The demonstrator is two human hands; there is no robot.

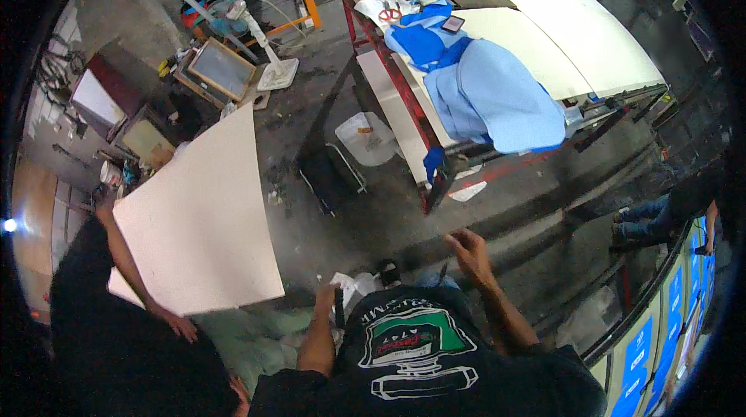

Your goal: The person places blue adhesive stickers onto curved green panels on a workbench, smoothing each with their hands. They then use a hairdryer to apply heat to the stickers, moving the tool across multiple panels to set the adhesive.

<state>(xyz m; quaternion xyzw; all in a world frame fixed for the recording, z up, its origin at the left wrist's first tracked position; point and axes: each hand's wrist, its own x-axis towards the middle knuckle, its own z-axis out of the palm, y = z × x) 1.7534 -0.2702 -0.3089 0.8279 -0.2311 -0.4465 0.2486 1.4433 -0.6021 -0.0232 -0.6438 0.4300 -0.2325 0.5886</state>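
Observation:
My left hand [325, 296] hangs low beside a crumpled white plastic bag [357, 288]; its fingers are too unclear to tell whether it holds anything. My right hand [468, 250] is raised over the grey floor, fingers loosely bent and apart, with nothing in them. It is below the near corner of a red-framed table [420, 137]. On that table lie folded light blue fabric [497, 98], darker blue cloth [420, 40], red-handled scissors [389, 14], a phone-like device [453, 24] and pale boards [598, 44].
A co-worker [93, 300] at left holds a large pale board [198, 215]. Another person [653, 215] stands at right beside blue-printed panels [637, 362]. A black folded trolley-like object [318, 184], a clear plastic container [365, 141], leaning frames [217, 71] and a white stand [276, 71] are on the floor.

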